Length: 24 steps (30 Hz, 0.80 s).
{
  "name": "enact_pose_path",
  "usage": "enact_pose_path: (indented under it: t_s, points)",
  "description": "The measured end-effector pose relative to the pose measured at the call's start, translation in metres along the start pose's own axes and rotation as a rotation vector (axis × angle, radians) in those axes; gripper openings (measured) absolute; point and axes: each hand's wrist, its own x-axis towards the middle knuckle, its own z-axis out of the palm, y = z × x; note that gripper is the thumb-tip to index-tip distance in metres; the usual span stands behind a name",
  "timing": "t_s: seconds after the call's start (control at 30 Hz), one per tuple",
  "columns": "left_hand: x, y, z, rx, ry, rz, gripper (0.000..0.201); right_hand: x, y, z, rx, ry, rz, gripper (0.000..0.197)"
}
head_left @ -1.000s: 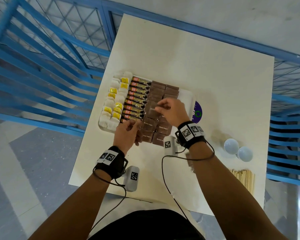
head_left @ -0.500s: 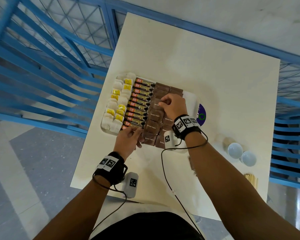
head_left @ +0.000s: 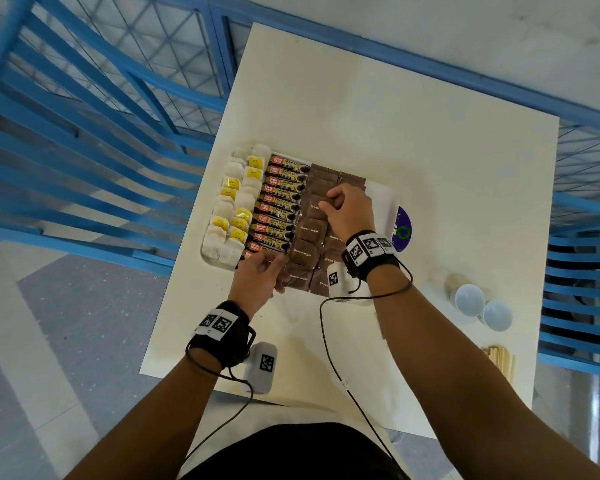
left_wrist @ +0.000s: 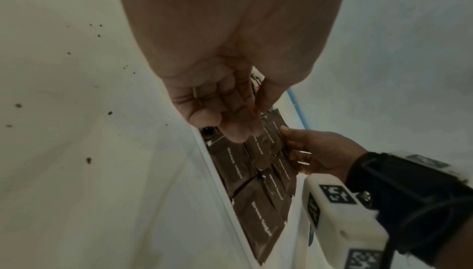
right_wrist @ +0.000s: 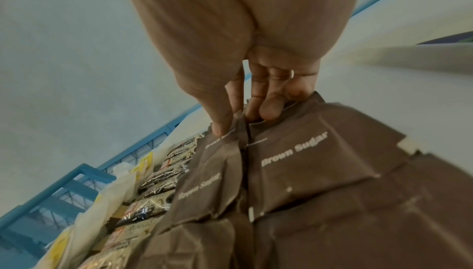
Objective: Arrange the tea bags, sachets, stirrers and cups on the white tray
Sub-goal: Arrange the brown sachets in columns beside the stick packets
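Note:
The white tray [head_left: 381, 199] holds tea bags [head_left: 229, 230] on the left, coffee granule sachets [head_left: 281, 202] in the middle and brown sugar sachets [head_left: 309, 233] [right_wrist: 294, 152] on the right. My right hand [head_left: 326, 204] [right_wrist: 243, 119] is over the brown rows, thumb and curled fingers pinching the edge of a brown sugar sachet. My left hand [head_left: 279, 268] [left_wrist: 252, 119] lies at the tray's near edge, its fingers relaxed and touching the nearest sachets. Two cups [head_left: 468, 299] and the wooden stirrers [head_left: 499, 358] stand off the tray, at the right of the table.
A purple round label [head_left: 402, 230] shows at the tray's right end. The cream table [head_left: 395, 116] stretches bare beyond the tray. Blue metal railings [head_left: 84, 133] run along the left, back and right sides. The floor lies below on the left.
My right hand has moved a little farther up the brown sugar rows. The left hand stays at the tray's near edge. The head view has shifted slightly.

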Motion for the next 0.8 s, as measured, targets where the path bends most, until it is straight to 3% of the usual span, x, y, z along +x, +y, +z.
enact_pose_path:
  t_s: [0.23, 0.47, 0.67, 0.8]
  points:
    - [-0.003, -0.002, 0.002, 0.020, -0.032, 0.025, 0.016, -0.017, -0.006, -0.027, 0.106, 0.085, -0.023, 0.008]
    - [-0.018, 0.011, 0.029, 0.151, -0.162, 0.162, 0.013, -0.085, 0.018, -0.065, 0.153, 0.051, -0.019, 0.010]
    - [-0.032, 0.000, 0.084, 0.337, -0.354, 0.266, 0.007, -0.156, 0.085, -0.091, 0.244, 0.137, 0.163, 0.013]
    - [-0.048, -0.006, 0.125, 0.501, -0.451, 0.432, 0.012, -0.199, 0.132, -0.111, 0.187, 0.193, 0.294, 0.011]
